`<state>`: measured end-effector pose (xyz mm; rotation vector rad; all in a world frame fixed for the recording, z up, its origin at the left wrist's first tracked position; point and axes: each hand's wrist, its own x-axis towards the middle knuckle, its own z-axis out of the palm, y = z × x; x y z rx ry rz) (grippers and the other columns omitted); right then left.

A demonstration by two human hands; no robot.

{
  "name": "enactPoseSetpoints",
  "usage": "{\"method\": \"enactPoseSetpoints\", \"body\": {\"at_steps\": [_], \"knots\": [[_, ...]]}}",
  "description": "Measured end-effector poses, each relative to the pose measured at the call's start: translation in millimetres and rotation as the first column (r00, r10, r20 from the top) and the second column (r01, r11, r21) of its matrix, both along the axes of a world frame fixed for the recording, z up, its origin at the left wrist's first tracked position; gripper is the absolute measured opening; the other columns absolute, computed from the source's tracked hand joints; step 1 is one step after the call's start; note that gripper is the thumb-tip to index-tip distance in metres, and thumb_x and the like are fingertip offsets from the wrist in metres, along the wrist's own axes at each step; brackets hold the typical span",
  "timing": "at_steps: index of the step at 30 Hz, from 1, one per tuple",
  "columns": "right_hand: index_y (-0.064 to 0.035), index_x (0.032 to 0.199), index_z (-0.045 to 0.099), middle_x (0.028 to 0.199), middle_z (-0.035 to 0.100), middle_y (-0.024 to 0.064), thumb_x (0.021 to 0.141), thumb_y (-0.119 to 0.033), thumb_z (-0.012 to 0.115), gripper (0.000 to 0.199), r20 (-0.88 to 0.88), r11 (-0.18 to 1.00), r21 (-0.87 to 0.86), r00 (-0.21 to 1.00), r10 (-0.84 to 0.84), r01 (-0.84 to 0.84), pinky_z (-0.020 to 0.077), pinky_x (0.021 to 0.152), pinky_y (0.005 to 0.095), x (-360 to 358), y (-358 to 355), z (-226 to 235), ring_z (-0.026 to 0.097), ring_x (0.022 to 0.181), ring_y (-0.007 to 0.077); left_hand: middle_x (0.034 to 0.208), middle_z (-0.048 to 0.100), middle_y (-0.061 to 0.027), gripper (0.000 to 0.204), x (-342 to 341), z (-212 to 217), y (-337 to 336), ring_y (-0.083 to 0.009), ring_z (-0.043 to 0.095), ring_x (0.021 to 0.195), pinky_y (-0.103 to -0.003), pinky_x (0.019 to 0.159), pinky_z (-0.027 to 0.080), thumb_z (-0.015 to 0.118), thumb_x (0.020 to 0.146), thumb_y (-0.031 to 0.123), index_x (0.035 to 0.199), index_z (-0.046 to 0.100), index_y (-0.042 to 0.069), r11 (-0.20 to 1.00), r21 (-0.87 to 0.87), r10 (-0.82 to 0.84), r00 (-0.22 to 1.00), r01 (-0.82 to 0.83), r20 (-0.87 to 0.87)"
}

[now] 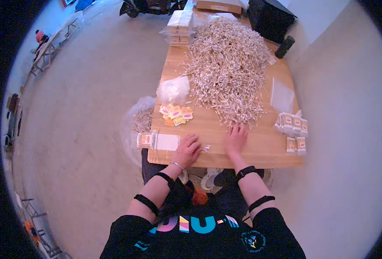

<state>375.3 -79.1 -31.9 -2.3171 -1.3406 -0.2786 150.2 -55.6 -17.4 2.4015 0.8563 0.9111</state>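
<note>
A large heap of cotton swabs (227,64) covers the middle and far part of the wooden table (217,160). My left hand (188,151) rests near the front edge, its fingers curled round a few cotton swabs (205,148) whose tips stick out to the right. Against the heap's near edge, my right hand (235,140) lies palm down, fingers stretched forward and touching the closest swabs. Left of my left hand are a flat white card (168,142) and a clear pack of swabs (145,140) with a printed label, at the table's left edge.
Yellow-orange labels (176,114) and clear plastic bags (173,90) lie on the left. Filled packs (291,124) and a clear sheet (282,96) are on the right. A dark cylinder (284,47), black box (271,19) and stacked packs (180,26) stand farther back.
</note>
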Motion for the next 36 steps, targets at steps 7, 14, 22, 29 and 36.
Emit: {"method": "enactPoseSetpoints", "body": {"at_steps": [7, 14, 22, 29, 36], "knots": [[-0.0098, 0.092, 0.058, 0.099, 0.051, 0.0099, 0.079, -0.022, 0.06, 0.018, -0.144, 0.945, 0.043, 0.934, 0.326, -0.324, 0.0396, 0.083, 0.0421, -52, 2, 13, 0.048, 0.095, 0.03, 0.113, 0.053, -0.015, 0.023, -4, 6, -3, -0.0349, 0.046, 0.113, -0.043, 0.099, 0.037, 0.067, 0.076, 0.014, 0.094, 0.057, 0.003, 0.999, -0.023, 0.028, 1.0, -0.028, -0.004], [-0.0106, 0.098, 0.061, 0.106, 0.054, 0.0106, 0.077, -0.017, 0.061, 0.022, 0.018, 0.953, 0.031, 0.953, 0.302, -0.302, 0.0395, 0.089, 0.0403, -2, 24, 20, 0.048, 0.102, 0.0301, 0.113, 0.052, -0.0159, 0.024, -1, 10, -2, -0.035, 0.047, 0.112, -0.044, 0.098, 0.038, 0.066, 0.076, 0.013, 0.095, 0.056, 0.003, 1.0, -0.004, 0.018, 1.0, -0.018, 0.002], [-0.0093, 0.1, 0.06, 0.101, 0.054, 0.011, 0.078, -0.022, 0.061, 0.026, 0.013, 0.951, -0.087, 0.954, 0.299, -0.297, 0.0401, 0.087, 0.0422, -15, 15, 48, 0.049, 0.101, 0.0298, 0.113, 0.052, -0.016, 0.022, -5, 3, -2, -0.0352, 0.047, 0.111, -0.044, 0.1, 0.036, 0.065, 0.077, 0.013, 0.095, 0.055, 0.004, 1.0, 0.003, 0.018, 1.0, -0.018, 0.013], [-0.0086, 0.094, 0.058, 0.093, 0.054, 0.0098, 0.077, -0.02, 0.062, 0.021, -0.094, 0.943, 0.028, 0.938, 0.333, -0.331, 0.0421, 0.081, 0.0413, -60, 24, 34, 0.051, 0.092, 0.0299, 0.115, 0.051, -0.0154, 0.023, -3, -1, 1, -0.0349, 0.046, 0.113, -0.044, 0.102, 0.035, 0.064, 0.078, 0.014, 0.096, 0.055, 0.004, 1.0, 0.01, 0.01, 1.0, -0.01, 0.001], [-0.0077, 0.088, 0.056, 0.089, 0.054, 0.0112, 0.075, -0.012, 0.061, 0.014, -0.13, 0.975, 0.013, 0.966, 0.222, -0.222, 0.0413, 0.078, 0.0414, -9, 5, 19, 0.051, 0.09, 0.0305, 0.115, 0.051, -0.016, 0.023, -4, 1, -3, -0.0348, 0.045, 0.113, -0.044, 0.102, 0.034, 0.064, 0.077, 0.016, 0.095, 0.055, 0.003, 1.0, -0.013, 0.022, 1.0, -0.022, 0.007]]}}
